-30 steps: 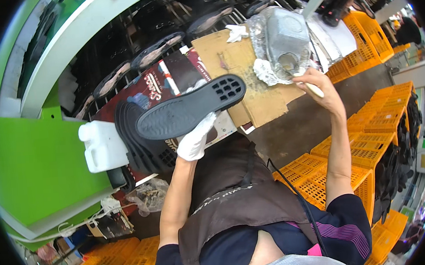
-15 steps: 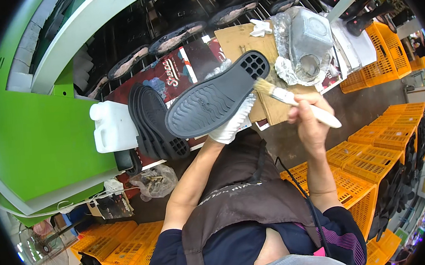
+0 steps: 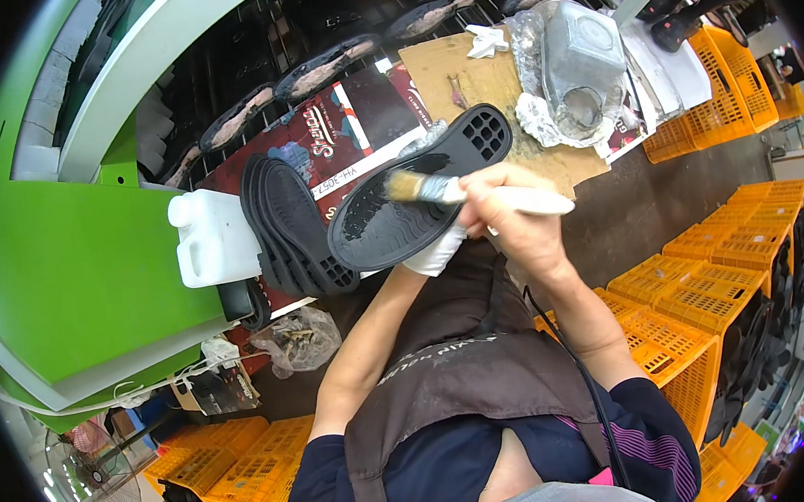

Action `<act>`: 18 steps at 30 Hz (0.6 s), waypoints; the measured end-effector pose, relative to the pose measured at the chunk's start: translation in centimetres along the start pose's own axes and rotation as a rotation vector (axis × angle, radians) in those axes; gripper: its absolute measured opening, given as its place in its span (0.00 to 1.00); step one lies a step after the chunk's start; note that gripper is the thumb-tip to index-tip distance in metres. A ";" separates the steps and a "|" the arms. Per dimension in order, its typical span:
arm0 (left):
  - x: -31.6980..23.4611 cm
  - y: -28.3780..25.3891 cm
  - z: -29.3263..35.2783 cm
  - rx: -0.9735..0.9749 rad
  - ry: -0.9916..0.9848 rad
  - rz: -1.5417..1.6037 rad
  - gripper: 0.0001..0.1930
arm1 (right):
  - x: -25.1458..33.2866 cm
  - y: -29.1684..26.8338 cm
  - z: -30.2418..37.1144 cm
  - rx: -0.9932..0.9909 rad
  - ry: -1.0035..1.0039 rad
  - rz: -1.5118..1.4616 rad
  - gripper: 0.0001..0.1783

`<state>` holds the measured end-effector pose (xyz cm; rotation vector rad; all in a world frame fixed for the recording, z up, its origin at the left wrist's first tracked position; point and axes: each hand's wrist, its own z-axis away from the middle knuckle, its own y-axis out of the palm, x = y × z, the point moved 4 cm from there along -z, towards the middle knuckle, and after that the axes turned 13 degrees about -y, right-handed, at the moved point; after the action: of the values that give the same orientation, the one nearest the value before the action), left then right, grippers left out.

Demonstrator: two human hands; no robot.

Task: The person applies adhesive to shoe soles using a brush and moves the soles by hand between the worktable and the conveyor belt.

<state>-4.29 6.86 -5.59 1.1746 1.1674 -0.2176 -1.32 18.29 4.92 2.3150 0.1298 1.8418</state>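
Note:
A black rubber shoe sole (image 3: 384,238) is held tilted above the bench, its cup-patterned heel end pointing up and right. My left hand (image 3: 437,254), in a white glove, grips it from beneath; most of those fingers are hidden behind the sole. Bare, my right hand (image 3: 516,222) is closed round the white handle of a paintbrush (image 3: 540,199). The pale bristles touch the sole's wavy inner face near its upper edge. A dark, wet-looking coat covers that upper side, while the lower part looks duller. Left of it, several matching soles (image 3: 274,218) stand nested together.
A white plastic jug (image 3: 213,241) stands beside the nested soles. Beyond the right hand, a clear plastic container (image 3: 582,52) sits in crumpled wrap on brown cardboard (image 3: 436,69). Black boots (image 3: 326,32) line the rack behind. Orange crates (image 3: 670,324) stack at right; a green cabinet (image 3: 87,273) is left.
My right hand has brought the brush left, from beside the heel onto the sole's wavy face. A dark wet patch now shows there. The sole has shifted slightly right and down.

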 end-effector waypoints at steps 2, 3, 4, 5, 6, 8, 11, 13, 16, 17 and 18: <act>-2.6 1.8 -0.2 -0.569 0.015 -0.529 0.17 | -0.3 -2.1 -0.4 -0.127 -0.025 0.049 0.11; -2.1 1.3 0.2 -0.592 0.053 -0.482 0.19 | -0.3 -3.1 -0.6 -0.166 -0.065 0.046 0.10; -2.2 1.4 0.2 -0.591 0.053 -0.481 0.19 | -0.6 -4.1 -0.8 -0.208 -0.104 0.044 0.09; -3.1 1.8 0.3 -0.635 0.132 -0.740 0.18 | -0.8 -4.9 -0.9 -0.282 -0.144 0.047 0.09; -3.8 2.5 0.2 -0.672 0.212 -1.000 0.18 | -0.9 -5.5 -1.0 -0.284 -0.144 0.049 0.09; -4.1 2.9 0.3 -0.675 0.222 -0.896 0.18 | -1.0 -6.6 -1.2 -0.331 -0.186 0.079 0.09; -3.6 2.8 0.3 -0.689 0.183 -0.841 0.18 | -0.5 -5.8 -0.8 -0.314 -0.185 0.143 0.10; -3.3 2.9 -0.1 -0.674 0.090 -0.952 0.15 | 0.4 -4.3 -0.2 -0.251 -0.165 0.198 0.10; 0.1 0.7 -0.7 -0.540 -0.086 -0.337 0.08 | 0.8 -1.4 0.7 -0.165 -0.092 0.141 0.11; 0.4 1.9 -0.9 -0.389 -0.117 -0.090 0.08 | 0.6 -0.5 0.9 -0.133 -0.087 0.055 0.11; 0.7 2.3 -0.7 -0.229 -0.138 0.185 0.08 | 0.5 0.2 1.1 -0.092 -0.087 0.055 0.10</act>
<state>-2.83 8.76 -4.69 1.0409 0.9304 -0.0228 -0.14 18.12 5.17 2.3523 -0.0294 1.7294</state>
